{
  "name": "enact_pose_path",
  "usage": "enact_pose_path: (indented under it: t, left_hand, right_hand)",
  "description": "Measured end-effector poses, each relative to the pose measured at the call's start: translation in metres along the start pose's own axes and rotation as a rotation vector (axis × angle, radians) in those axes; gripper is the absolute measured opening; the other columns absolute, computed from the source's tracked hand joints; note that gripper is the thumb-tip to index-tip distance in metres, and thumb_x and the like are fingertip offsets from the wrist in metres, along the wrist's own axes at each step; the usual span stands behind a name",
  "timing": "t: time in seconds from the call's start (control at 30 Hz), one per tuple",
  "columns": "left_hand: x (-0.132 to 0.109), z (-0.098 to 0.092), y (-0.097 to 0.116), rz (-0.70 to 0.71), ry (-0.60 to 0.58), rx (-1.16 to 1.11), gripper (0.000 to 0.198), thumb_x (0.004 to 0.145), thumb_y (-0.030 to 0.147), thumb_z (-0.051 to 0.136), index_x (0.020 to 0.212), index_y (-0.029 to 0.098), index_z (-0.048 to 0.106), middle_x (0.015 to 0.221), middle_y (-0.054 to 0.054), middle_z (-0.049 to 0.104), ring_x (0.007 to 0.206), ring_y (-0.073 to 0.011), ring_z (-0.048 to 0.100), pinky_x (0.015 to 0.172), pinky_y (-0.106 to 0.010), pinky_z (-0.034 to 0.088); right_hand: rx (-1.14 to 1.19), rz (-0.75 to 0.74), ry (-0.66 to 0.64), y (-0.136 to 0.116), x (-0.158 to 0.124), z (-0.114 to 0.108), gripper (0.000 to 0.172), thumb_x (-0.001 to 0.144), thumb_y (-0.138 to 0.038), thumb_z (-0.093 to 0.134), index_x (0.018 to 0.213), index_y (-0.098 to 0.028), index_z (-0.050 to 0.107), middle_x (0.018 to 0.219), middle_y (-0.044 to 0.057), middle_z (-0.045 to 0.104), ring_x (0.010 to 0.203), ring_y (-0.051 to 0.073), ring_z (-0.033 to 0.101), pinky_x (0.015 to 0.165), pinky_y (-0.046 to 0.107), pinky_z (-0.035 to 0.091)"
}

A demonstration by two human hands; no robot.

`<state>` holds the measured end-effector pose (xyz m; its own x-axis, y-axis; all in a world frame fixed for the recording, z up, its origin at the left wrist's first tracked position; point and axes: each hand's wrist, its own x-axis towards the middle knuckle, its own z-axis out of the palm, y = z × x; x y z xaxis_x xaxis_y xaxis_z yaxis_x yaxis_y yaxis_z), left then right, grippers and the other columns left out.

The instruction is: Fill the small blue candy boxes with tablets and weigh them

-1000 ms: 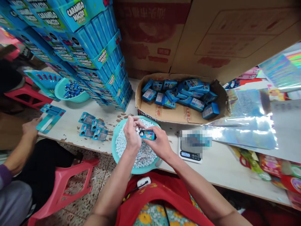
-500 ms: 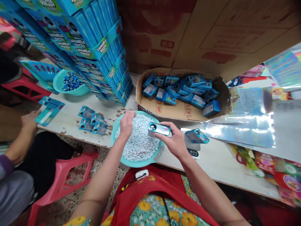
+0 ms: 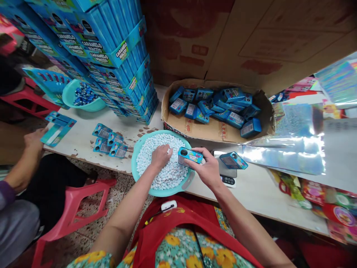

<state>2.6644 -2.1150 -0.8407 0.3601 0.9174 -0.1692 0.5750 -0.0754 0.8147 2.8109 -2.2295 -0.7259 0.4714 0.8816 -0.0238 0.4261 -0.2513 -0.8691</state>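
A turquoise plastic basin (image 3: 134, 156) full of small white candies (image 3: 164, 180) stands on the table in front of me. My left hand (image 3: 161, 156) reaches into it, fingers curled together on the candies, and a white piece shows at the fingertips. Over the basin's right side, my right hand (image 3: 208, 169) grips a small blue candy box (image 3: 190, 155) between thumb and fingers, lying nearly level. Just right of that hand is a digital scale (image 3: 229, 175) with buttons. Another blue box (image 3: 233, 160) sits on it, tilted.
An open carton (image 3: 200, 130) of loose blue boxes stands behind the basin. Tall stacked display boxes (image 3: 111, 48) rise at left, near a small basin (image 3: 92, 107) of blue-wrapped sweets. Several boxes (image 3: 110, 141) lie on the table. A co-worker's hand (image 3: 35, 139) is far left; shiny sheets (image 3: 287, 156) lie right.
My left hand has moved right and down into the candies from the basin's left side. The box in my right hand has turned, so its printed side shows more.
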Motion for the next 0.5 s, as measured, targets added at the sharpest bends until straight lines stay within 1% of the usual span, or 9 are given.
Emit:
enact_pose_path:
  t: [0.07, 0.1, 0.17, 0.2, 0.27, 0.3, 0.33, 0.4, 0.5]
  left_hand:
    - [0.005, 0.000, -0.004, -0.047, 0.063, -0.100, 0.012, 0.074, 0.033, 0.063, 0.070, 0.022, 0.060, 0.070, -0.004, 0.059, 0.079, -0.0211, 0.055, 0.077, -0.030, 0.040]
    - [0.006, -0.002, -0.003, -0.058, 0.078, -0.119, 0.015, 0.075, 0.035, 0.061, 0.069, 0.021, 0.059, 0.067, -0.003, 0.058, 0.074, -0.0191, 0.055, 0.073, -0.028, 0.040]
    - [0.006, -0.010, 0.004, -0.125, 0.116, -0.262, 0.024, 0.078, 0.042, 0.056, 0.067, 0.020, 0.056, 0.061, 0.000, 0.054, 0.061, -0.0146, 0.050, 0.061, -0.024, 0.039]
    - [0.004, -0.016, 0.011, -0.178, 0.128, -0.401, 0.028, 0.079, 0.045, 0.055, 0.067, 0.020, 0.053, 0.059, 0.001, 0.052, 0.054, -0.0126, 0.047, 0.053, -0.023, 0.036]
    - [0.000, -0.030, 0.030, -0.285, 0.139, -0.774, 0.029, 0.076, 0.047, 0.058, 0.070, 0.019, 0.051, 0.056, 0.003, 0.048, 0.045, -0.0096, 0.039, 0.043, -0.021, 0.027]
    - [-0.003, -0.038, 0.041, -0.322, 0.138, -0.966, 0.028, 0.074, 0.045, 0.062, 0.072, 0.019, 0.050, 0.056, 0.003, 0.047, 0.044, -0.0086, 0.037, 0.040, -0.020, 0.024]
    - [-0.005, -0.044, 0.052, -0.335, 0.134, -1.124, 0.027, 0.071, 0.042, 0.064, 0.073, 0.019, 0.050, 0.057, 0.004, 0.046, 0.044, -0.0082, 0.038, 0.039, -0.019, 0.024]
    - [-0.009, -0.054, 0.069, -0.295, 0.144, -1.286, 0.023, 0.070, 0.037, 0.064, 0.071, 0.018, 0.050, 0.059, 0.003, 0.047, 0.047, -0.0084, 0.042, 0.041, -0.019, 0.030]
    - [-0.012, -0.058, 0.083, -0.209, 0.220, -1.317, 0.020, 0.071, 0.034, 0.059, 0.064, 0.017, 0.049, 0.062, 0.001, 0.049, 0.055, -0.0100, 0.049, 0.051, -0.022, 0.044]
  right_hand:
    - [-0.025, -0.013, -0.008, 0.003, 0.002, 0.003, 0.035, 0.070, -0.042, 0.075, 0.096, -0.022, 0.064, 0.092, 0.003, 0.066, 0.084, 0.020, 0.062, 0.079, 0.035, 0.049]
    - [-0.039, -0.031, -0.016, 0.004, 0.003, 0.004, 0.034, 0.071, -0.041, 0.075, 0.096, -0.022, 0.064, 0.092, 0.003, 0.066, 0.085, 0.021, 0.062, 0.079, 0.035, 0.049]
    - [-0.066, -0.070, -0.032, 0.005, 0.006, 0.007, 0.032, 0.072, -0.040, 0.073, 0.097, -0.022, 0.064, 0.093, 0.004, 0.066, 0.087, 0.021, 0.062, 0.079, 0.035, 0.049]
    - [-0.077, -0.087, -0.044, 0.004, 0.006, 0.009, 0.032, 0.072, -0.039, 0.073, 0.097, -0.022, 0.064, 0.094, 0.004, 0.066, 0.087, 0.021, 0.062, 0.079, 0.035, 0.049]
    - [-0.093, -0.122, -0.071, 0.000, 0.008, 0.015, 0.030, 0.073, -0.037, 0.073, 0.098, -0.022, 0.063, 0.095, 0.004, 0.066, 0.088, 0.021, 0.063, 0.079, 0.034, 0.049]
    - [-0.103, -0.138, -0.090, -0.003, 0.008, 0.019, 0.030, 0.073, -0.036, 0.072, 0.098, -0.022, 0.063, 0.095, 0.004, 0.065, 0.089, 0.021, 0.062, 0.079, 0.034, 0.049]
    - [-0.115, -0.153, -0.108, -0.006, 0.008, 0.024, 0.029, 0.074, -0.035, 0.072, 0.098, -0.022, 0.062, 0.095, 0.005, 0.065, 0.090, 0.021, 0.062, 0.079, 0.034, 0.049]
    - [-0.146, -0.172, -0.142, -0.012, 0.009, 0.034, 0.028, 0.074, -0.033, 0.072, 0.098, -0.022, 0.062, 0.094, 0.005, 0.065, 0.090, 0.022, 0.062, 0.079, 0.034, 0.048]
    - [-0.198, -0.178, -0.162, -0.018, 0.011, 0.046, 0.028, 0.074, -0.029, 0.072, 0.098, -0.021, 0.061, 0.094, 0.005, 0.066, 0.089, 0.023, 0.062, 0.078, 0.035, 0.048]
